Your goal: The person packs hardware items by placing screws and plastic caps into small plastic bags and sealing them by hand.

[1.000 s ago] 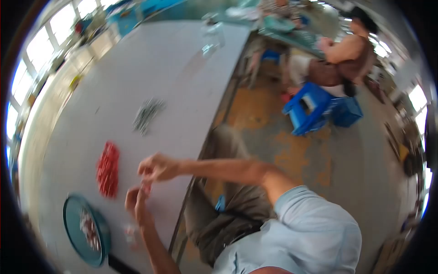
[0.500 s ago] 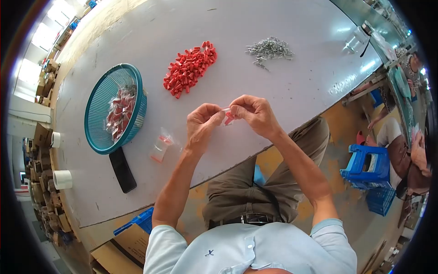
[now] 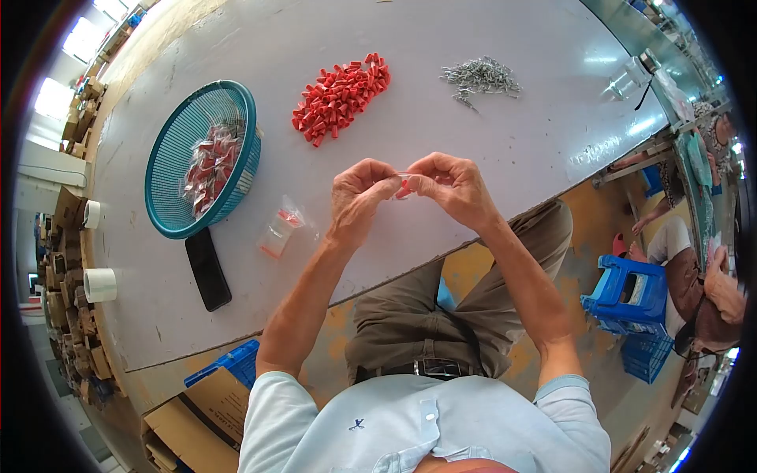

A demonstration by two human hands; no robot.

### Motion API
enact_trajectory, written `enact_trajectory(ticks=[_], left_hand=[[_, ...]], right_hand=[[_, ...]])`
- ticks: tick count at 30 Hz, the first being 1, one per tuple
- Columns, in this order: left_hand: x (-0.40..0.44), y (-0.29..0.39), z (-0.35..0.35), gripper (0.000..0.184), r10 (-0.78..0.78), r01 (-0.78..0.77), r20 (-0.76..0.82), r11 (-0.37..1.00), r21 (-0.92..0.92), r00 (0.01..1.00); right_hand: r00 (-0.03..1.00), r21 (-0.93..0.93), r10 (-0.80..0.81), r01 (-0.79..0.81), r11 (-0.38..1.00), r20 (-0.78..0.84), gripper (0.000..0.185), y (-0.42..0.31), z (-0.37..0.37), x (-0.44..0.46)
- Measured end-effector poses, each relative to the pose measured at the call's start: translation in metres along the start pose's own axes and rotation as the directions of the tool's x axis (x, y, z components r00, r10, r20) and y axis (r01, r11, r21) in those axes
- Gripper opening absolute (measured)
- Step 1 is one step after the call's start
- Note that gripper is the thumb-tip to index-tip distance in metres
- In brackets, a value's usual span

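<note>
Between my two hands is a small clear plastic bag (image 3: 404, 189) with red pieces inside. My left hand (image 3: 357, 199) pinches one side of its top edge, thumb against finger. The other side is gripped by my right hand (image 3: 459, 191) in the same way. Beyond them lies a pile of red cone-shaped caps (image 3: 341, 96), and farther right a heap of small silver metal screws or pins (image 3: 482, 77). Left of my left forearm, a few clear bags (image 3: 281, 232) with red and orange edges rest on the table.
On the table's left side a teal plastic basket (image 3: 154, 185) holds several filled bags. A black phone (image 3: 207, 270) lies beside it. Tape rolls (image 3: 99, 284) sit at the left edge, a clear jar (image 3: 627, 80) at the far right. A blue stool (image 3: 627, 293) and another person are at right.
The bag has tipped so less of its front shows, and both hands still pinch its top. The whole view has shifted slightly, with the table's things appearing higher.
</note>
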State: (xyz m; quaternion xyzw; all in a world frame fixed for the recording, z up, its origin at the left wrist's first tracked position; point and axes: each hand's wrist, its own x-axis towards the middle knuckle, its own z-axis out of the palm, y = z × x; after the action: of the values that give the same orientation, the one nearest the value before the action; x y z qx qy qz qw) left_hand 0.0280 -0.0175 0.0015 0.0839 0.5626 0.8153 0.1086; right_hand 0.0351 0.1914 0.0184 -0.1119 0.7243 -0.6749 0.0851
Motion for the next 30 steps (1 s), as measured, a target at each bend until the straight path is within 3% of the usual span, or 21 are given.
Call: enact_trajectory(ticks=[2, 5, 8, 10, 12, 17, 19, 21, 23, 25, 27, 30], left_hand=[[-0.001, -0.001, 0.001, 0.008, -0.005, 0.004, 0.004, 0.998, 0.069, 1.0], [-0.003, 0.004, 0.005, 0.008, 0.006, -0.008, 0.026, 0.998, 0.058, 1.0], [-0.002, -0.002, 0.002, 0.008, 0.001, -0.001, 0.031, 1.0, 0.016, 1.0], [-0.003, -0.002, 0.008, 0.008, -0.018, 0.018, -0.017, 1.0, -0.016, 1.0], [-0.001, -0.003, -0.002, 0.009, 0.026, -0.027, 0.051, 1.0, 0.007, 0.998], [-0.007, 0.004, 0.003, 0.011, 0.048, -0.043, 0.059, 0.996, -0.079, 0.997], [-0.008, 0.014, 0.009, 0.014, 0.028, -0.029, 0.088, 1.0, 0.01, 0.996], [-0.01, 0.017, 0.009, 0.013, 0.061, -0.07, 0.091, 0.993, 0.1, 0.994], [-0.01, 0.015, 0.005, 0.008, 0.303, -0.339, 0.154, 0.82, 0.461, 0.941], [-0.017, 0.027, 0.004, 0.007, 0.354, -0.375, 0.141, 0.782, 0.498, 0.925], [-0.027, 0.056, -0.004, 0.006, 0.437, -0.412, 0.125, 0.661, 0.627, 0.891], [-0.038, 0.124, -0.038, 0.007, 0.472, -0.374, -0.006, 0.706, 0.601, 0.882]], right_hand=[[0.998, -0.069, -0.041, 0.038, 0.997, -0.038, 0.011, -0.014, 0.005, -0.002], [0.993, -0.067, -0.113, 0.115, 0.991, 0.023, 0.012, 0.0, 0.0, 0.0], [0.995, -0.088, -0.095, 0.094, 0.992, -0.016, 0.01, -0.001, 0.002, -0.003], [0.995, 0.001, -0.022, 0.022, 1.0, -0.093, 0.006, 0.002, 0.003, -0.005], [0.989, 0.038, -0.041, 0.047, 0.998, -0.141, 0.006, 0.002, 0.006, -0.007], [0.991, 0.092, -0.086, 0.095, 0.991, -0.098, 0.002, 0.002, 0.0, -0.009], [0.988, -0.07, -0.137, 0.132, 0.989, -0.07, 0.001, -0.005, -0.006, -0.009], [0.984, -0.085, -0.176, 0.173, 0.981, -0.034, 0.003, -0.012, -0.004, -0.012], [0.964, -0.303, -0.265, 0.258, 0.917, 0.016, 0.006, -0.026, 0.001, -0.014], [0.966, -0.274, -0.255, 0.254, 0.927, 0.033, 0.01, -0.025, 0.002, -0.014], [0.984, 0.008, -0.162, 0.163, 0.987, -0.078, 0.013, -0.028, 0.009, -0.017], [0.992, -0.011, -0.104, 0.104, 0.995, -0.069, 0.014, -0.009, 0.005, -0.02]])
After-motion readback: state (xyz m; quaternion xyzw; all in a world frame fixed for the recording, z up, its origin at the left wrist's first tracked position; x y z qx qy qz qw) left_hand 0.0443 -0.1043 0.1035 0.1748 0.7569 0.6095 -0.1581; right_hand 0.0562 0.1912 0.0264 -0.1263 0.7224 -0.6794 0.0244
